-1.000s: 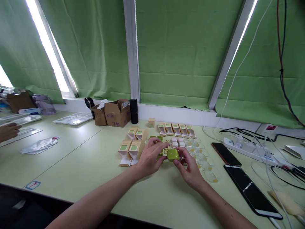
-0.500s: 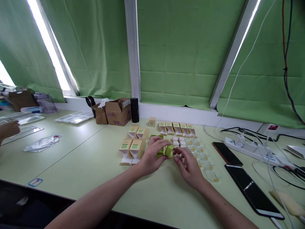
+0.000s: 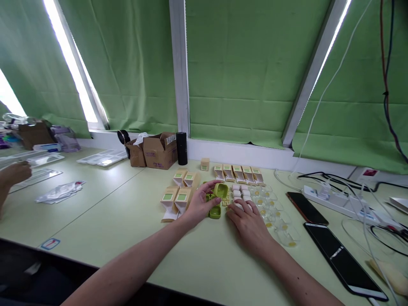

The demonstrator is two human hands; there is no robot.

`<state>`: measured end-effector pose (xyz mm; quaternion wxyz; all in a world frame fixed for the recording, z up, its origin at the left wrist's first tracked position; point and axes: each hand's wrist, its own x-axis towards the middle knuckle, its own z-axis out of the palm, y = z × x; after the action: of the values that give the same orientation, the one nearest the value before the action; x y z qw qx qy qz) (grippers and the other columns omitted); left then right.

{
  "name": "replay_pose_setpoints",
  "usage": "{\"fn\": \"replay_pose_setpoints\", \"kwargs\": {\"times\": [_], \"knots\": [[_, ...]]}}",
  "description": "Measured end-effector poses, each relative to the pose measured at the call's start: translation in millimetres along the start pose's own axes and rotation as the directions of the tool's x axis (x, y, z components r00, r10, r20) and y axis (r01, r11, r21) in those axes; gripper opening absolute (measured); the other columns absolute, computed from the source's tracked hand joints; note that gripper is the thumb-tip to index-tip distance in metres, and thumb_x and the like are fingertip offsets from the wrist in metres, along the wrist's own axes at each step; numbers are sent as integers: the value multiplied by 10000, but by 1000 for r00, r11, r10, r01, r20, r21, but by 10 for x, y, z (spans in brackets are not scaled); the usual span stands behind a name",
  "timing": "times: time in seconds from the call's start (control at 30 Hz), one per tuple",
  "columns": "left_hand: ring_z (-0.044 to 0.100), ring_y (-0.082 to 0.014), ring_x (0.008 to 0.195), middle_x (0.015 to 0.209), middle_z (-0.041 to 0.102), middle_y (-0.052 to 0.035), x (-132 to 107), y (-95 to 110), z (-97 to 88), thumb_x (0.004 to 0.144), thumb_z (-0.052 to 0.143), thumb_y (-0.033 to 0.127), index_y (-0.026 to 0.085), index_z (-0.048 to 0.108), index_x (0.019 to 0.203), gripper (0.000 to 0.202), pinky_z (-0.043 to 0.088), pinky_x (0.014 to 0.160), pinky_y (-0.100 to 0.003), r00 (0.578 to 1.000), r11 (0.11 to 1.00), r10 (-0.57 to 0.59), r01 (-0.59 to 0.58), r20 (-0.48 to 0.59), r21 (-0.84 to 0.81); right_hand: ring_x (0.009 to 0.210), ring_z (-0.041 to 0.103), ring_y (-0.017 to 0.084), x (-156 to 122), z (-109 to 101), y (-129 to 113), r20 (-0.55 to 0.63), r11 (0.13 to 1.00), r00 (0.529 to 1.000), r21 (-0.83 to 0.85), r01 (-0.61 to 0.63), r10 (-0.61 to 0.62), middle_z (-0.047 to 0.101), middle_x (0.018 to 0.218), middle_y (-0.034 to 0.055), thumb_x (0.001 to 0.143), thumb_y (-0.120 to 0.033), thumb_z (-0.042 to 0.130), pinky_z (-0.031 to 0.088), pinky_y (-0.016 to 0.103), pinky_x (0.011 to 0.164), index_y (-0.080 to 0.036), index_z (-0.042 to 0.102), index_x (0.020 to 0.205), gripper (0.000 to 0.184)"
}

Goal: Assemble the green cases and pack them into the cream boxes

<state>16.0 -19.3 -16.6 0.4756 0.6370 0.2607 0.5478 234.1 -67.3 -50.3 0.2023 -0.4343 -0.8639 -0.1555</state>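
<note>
My left hand (image 3: 204,202) is closed around a small olive-green plastic case (image 3: 221,191), held up with its hollow inside showing. Below that hand, another green case (image 3: 215,212) lies on the table, partly covered by my fingers. My right hand (image 3: 247,216) rests over the nearer end of the rows of small white blocks (image 3: 236,193), fingers apart and bent downward. Whether its fingertips grip a block is hidden. Small yellowish pieces (image 3: 225,197) lie between the two hands. Clear plastic pieces with yellow dots (image 3: 270,204) are spread right of the blocks.
Open kraft boxes stand in a left group (image 3: 181,197) and a back row (image 3: 237,173). Cardboard cartons (image 3: 159,153) and a black cylinder (image 3: 181,148) are behind. Phones (image 3: 344,259) and a power strip (image 3: 338,206) lie right. Another person's hand (image 3: 19,172) is far left.
My right hand has left the green case and moved down onto the white blocks. The case in my left hand now shows its open hollow, raised slightly and tilted toward me.
</note>
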Motion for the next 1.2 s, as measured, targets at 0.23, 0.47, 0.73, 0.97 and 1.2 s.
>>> {"fn": "replay_pose_setpoints", "kwargs": {"times": [0.23,0.47,0.73,0.97,1.2], "knots": [[650,-281,1239,1269,731,-117,-20,2,14,795,902,385,224,665,1378,649,504,1057,-400,999,997,-42,40,-14,-72,1300,563,300,17,54,-28,5,999,1000,-40,1,-1,783,1177,60,939,-90,650,292,482,1147,-236,745,1052,207],[654,-273,1219,1284,722,-118,-10,-20,13,776,917,418,224,671,1362,665,516,1031,-390,998,994,-54,52,-19,-96,1207,615,276,35,43,14,-140,1000,990,-15,-4,2,793,1125,58,892,-48,677,318,447,1092,-227,729,1043,239],[659,-248,1188,1342,704,-116,-20,-2,15,776,917,407,241,669,1353,650,532,992,-361,995,988,-94,91,-15,-123,888,653,220,33,-83,13,-384,968,919,251,12,88,786,882,13,948,-70,604,357,404,939,-221,682,920,172],[657,-264,1206,1322,710,-121,-20,8,19,784,911,405,231,671,1350,639,520,1032,-388,997,992,-80,78,-16,-103,828,667,200,33,-111,3,-357,916,913,398,-44,199,766,885,16,982,-107,576,408,381,876,-225,672,945,156],[639,-281,1254,1306,707,-126,-24,-94,17,789,903,397,226,676,1340,621,489,1101,-441,998,998,-50,49,-37,-26,1001,703,247,90,-173,-26,-209,577,874,811,-95,439,781,1046,76,1025,-312,577,544,375,869,-256,781,1047,213]]}}
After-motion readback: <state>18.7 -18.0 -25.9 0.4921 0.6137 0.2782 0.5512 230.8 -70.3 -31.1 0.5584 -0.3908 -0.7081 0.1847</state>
